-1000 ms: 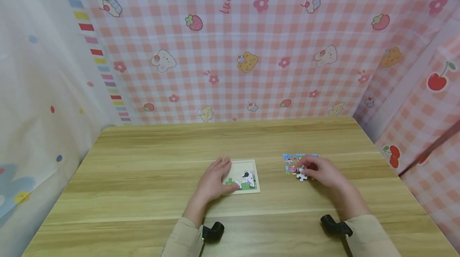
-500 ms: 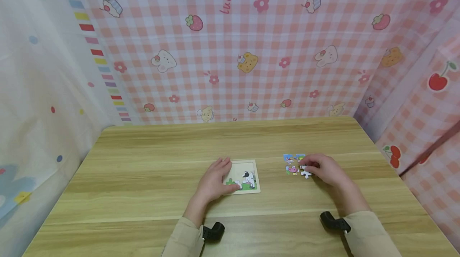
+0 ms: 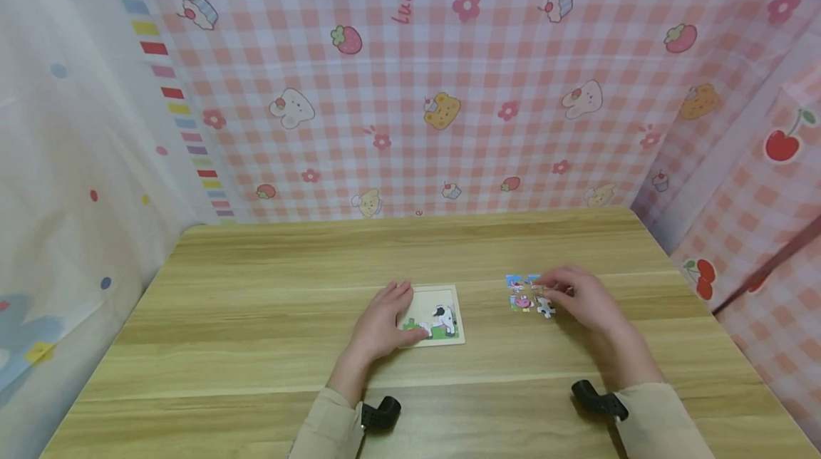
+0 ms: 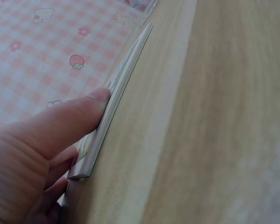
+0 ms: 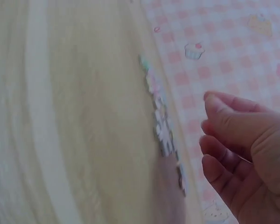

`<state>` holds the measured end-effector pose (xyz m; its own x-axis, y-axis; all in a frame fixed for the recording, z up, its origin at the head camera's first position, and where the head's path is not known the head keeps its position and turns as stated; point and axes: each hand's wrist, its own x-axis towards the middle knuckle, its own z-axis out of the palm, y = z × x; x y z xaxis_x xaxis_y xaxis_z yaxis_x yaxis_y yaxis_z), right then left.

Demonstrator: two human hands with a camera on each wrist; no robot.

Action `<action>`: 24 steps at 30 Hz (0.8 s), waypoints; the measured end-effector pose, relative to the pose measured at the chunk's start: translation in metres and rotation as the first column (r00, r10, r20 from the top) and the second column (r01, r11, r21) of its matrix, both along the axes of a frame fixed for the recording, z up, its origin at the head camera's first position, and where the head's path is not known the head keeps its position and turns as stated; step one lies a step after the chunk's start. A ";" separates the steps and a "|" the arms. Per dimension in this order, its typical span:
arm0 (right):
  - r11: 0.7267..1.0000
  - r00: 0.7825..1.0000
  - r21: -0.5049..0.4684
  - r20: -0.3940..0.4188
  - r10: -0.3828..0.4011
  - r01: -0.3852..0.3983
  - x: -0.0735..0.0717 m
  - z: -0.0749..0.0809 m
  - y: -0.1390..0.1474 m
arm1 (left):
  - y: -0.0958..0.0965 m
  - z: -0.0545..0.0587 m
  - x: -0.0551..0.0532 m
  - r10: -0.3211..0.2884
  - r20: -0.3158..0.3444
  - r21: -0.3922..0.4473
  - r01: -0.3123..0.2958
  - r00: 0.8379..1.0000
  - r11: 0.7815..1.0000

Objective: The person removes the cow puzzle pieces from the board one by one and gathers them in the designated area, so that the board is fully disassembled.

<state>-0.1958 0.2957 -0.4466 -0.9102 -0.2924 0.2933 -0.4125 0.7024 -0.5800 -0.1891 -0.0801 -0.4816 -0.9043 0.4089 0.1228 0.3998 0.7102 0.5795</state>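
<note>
A square wooden puzzle board (image 3: 458, 313) lies on the table, its lower part filled with a cow-and-grass picture. My left hand (image 3: 380, 320) holds its left side, with the thumb over the front edge and the fingers along the side. In the left wrist view the thumb (image 4: 79, 116) presses on the board's rim (image 4: 116, 107). To the right lies a cluster of puzzle pieces (image 3: 522, 303), including a mostly white piece (image 3: 546, 308). My right hand (image 3: 584, 295) hovers over them, fingers loosely bent and nothing seen between thumb and forefinger; it hides part of the cluster.
The wood-grain table (image 3: 256, 316) reaches back to a pink checked cloth (image 3: 410, 152) hanging behind it. A white patterned curtain (image 3: 77, 160) hangs at the left. Black wrist cameras (image 3: 381, 414) sit at both sleeves.
My right hand has slid the white piece slightly right and back, then lifted off it and moved a little farther back. My left hand and the board have stayed put.
</note>
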 end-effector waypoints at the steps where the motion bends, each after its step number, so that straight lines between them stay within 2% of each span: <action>1: 1.000 1.000 -0.008 0.000 0.011 -0.011 0.000 0.002 -0.002 | 0.000 0.000 0.000 -0.001 -0.003 0.001 0.001 1.000 1.000; 5: 0.997 0.997 -0.045 0.046 0.064 -0.062 0.001 0.004 -0.014 | 0.000 0.000 0.000 -0.007 -0.008 -0.002 0.007 1.000 1.000; 9: 0.992 0.992 -0.078 0.077 0.101 -0.095 0.000 0.000 -0.027 | 0.001 0.001 0.001 -0.007 -0.005 -0.002 0.007 1.000 1.000; 16: 0.985 0.985 -0.043 0.033 0.170 -0.168 -0.003 -0.010 -0.051 | 0.000 0.000 0.000 -0.015 -0.010 -0.009 0.015 1.000 1.000; 24: 0.970 0.970 -0.011 0.017 0.244 -0.244 -0.007 -0.013 -0.076 | -0.001 0.002 0.001 -0.027 -0.019 -0.021 0.027 0.999 0.999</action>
<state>-0.2024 0.2198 -0.4594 -0.8170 -0.5036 0.2810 -0.5601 0.5771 -0.5943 -0.1883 -0.0807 -0.4798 -0.8905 0.4356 0.1314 0.4299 0.7111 0.5564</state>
